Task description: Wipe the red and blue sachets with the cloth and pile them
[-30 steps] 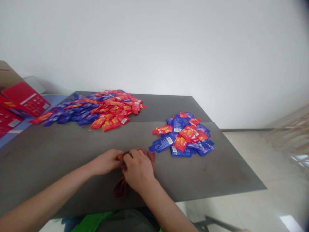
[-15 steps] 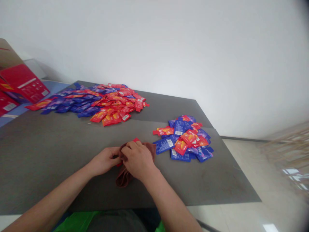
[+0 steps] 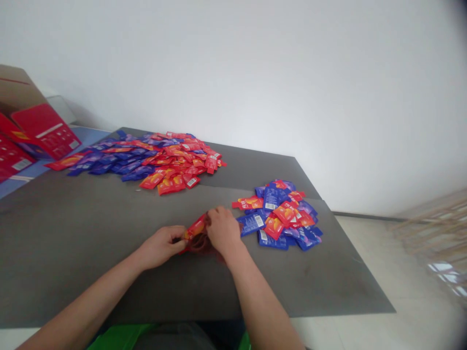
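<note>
Across the dark grey tabletop (image 3: 109, 214) from me, a person sits or stands close to the near edge, both forearms resting out over it. The left hand (image 3: 160, 247) pinches the lower end of a red sachet (image 3: 196, 226) between thumb and fingers. That sachet lies slantwise in front of the person, near the table's front edge, its orange print showing between the two hands. The right hand (image 3: 223, 229) is at its upper end, fingers bent and close together over a bunched brown cloth (image 3: 200, 242), which lies against the sachet; the cloth is blurred and partly covered, so I can't fairly say how tightly it's gripped. Just beyond the right hand, a blue sachet (image 3: 251, 223) with a barcode sticks out from a smaller pile (image 3: 286, 211) of red and blue sachets. Farther back on the left spreads a much larger heap (image 3: 171, 160) of the same two colours. Beside it, an open red carton (image 3: 45, 130) stands on a blue surface (image 3: 87, 135), next to the white wall (image 3: 233, 73).
</note>
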A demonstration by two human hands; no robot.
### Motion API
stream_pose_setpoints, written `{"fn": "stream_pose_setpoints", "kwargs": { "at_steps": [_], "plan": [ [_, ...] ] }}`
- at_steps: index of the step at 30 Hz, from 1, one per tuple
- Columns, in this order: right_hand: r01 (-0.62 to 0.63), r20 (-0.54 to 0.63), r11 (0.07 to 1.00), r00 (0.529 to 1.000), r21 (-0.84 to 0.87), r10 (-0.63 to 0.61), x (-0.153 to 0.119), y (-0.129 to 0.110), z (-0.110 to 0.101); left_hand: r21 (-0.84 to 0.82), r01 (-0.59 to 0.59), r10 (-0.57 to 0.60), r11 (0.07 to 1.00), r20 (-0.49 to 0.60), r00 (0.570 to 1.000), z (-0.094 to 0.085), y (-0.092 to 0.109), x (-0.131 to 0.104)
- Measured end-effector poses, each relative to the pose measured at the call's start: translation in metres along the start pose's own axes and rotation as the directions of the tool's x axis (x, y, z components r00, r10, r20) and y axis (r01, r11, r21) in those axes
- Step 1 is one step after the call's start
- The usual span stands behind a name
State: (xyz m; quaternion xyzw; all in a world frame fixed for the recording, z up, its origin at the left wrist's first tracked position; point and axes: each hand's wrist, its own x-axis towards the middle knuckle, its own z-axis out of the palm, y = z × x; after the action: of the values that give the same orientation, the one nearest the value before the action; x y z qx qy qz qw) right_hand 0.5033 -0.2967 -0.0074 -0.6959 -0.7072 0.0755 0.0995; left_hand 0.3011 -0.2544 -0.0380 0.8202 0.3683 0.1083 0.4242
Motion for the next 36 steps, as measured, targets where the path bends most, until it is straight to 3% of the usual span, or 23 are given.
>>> {"fn": "stream_pose_setpoints", "kwargs": {
  "at_steps": [2,3,6,8,9,13,15,19,21,22,25,28,31,34,36],
  "plan": [
    [-0.09,-0.022,0.996,0.996,-0.021,0.09,0.004,0.004,-0.006,-0.032,0.003,-0.003,0.999,0.027,1.0,0.0,0.002,-0.002],
    [-0.074,-0.041,0.997,0.996,-0.012,0.074,0.002,0.003,-0.01,-0.053,0.003,0.0,0.999,0.041,0.999,0.0,0.002,-0.002],
    [0.133,-0.071,0.99,0.989,0.048,-0.13,-0.011,-0.012,-0.014,-0.092,-0.011,0.016,0.996,0.048,0.999,0.0,0.001,-0.004],
    [0.233,-0.029,0.971,0.972,0.057,-0.232,-0.016,-0.018,-0.009,-0.082,-0.029,0.032,0.996,0.031,0.999,0.0,0.0,-0.003],
    [0.211,0.001,0.977,0.978,0.041,-0.211,-0.015,-0.017,-0.005,-0.062,-0.032,0.034,0.998,0.019,0.999,0.0,0.0,-0.002],
    [-0.078,0.005,0.995,0.997,-0.055,0.079,0.0,0.006,-0.005,-0.003,-0.027,0.027,1.0,-0.004,1.0,0.0,0.0,-0.001],
    [-0.091,-0.053,0.995,0.995,-0.037,0.089,0.001,0.01,-0.013,-0.021,-0.026,0.027,0.999,0.003,1.0,-0.001,0.0,-0.002],
    [0.154,-0.143,0.985,0.979,0.074,-0.143,-0.02,-0.012,-0.017,-0.079,-0.032,0.033,0.996,0.014,0.999,-0.001,-0.002,-0.003],
    [0.278,-0.082,0.958,0.959,0.078,-0.271,-0.025,-0.02,-0.01,-0.089,-0.053,0.055,0.995,0.012,0.998,0.0,-0.003,-0.002],
    [0.276,-0.042,0.959,0.961,0.069,-0.274,-0.024,-0.019,-0.006,-0.074,-0.057,0.057,0.996,0.001,0.998,0.0,-0.004,-0.002],
    [0.024,-0.007,1.0,1.0,0.0,-0.024,-0.012,-0.003,-0.001,-0.01,-0.039,0.039,0.999,-0.028,0.999,0.001,-0.004,-0.001],
    [-0.143,-0.087,0.99,0.986,-0.003,0.142,-0.01,0.013,-0.006,-0.019,-0.032,0.031,0.999,-0.024,0.999,0.0,-0.003,-0.003],
    [-0.071,-0.145,0.985,0.985,0.157,0.094,-0.04,0.008,-0.005,-0.075,-0.009,0.008,0.997,-0.015,1.0,-0.003,-0.004,-0.003],
    [0.041,-0.138,0.951,0.99,0.308,0.002,-0.087,-0.007,0.008,-0.189,0.046,-0.046,0.981,0.003,0.999,-0.008,-0.008,-0.001],
    [0.058,-0.171,0.932,0.985,0.357,0.004,-0.112,-0.014,0.02,-0.274,0.105,-0.095,0.956,0.052,0.994,-0.013,-0.008,0.001]
  ]
}}
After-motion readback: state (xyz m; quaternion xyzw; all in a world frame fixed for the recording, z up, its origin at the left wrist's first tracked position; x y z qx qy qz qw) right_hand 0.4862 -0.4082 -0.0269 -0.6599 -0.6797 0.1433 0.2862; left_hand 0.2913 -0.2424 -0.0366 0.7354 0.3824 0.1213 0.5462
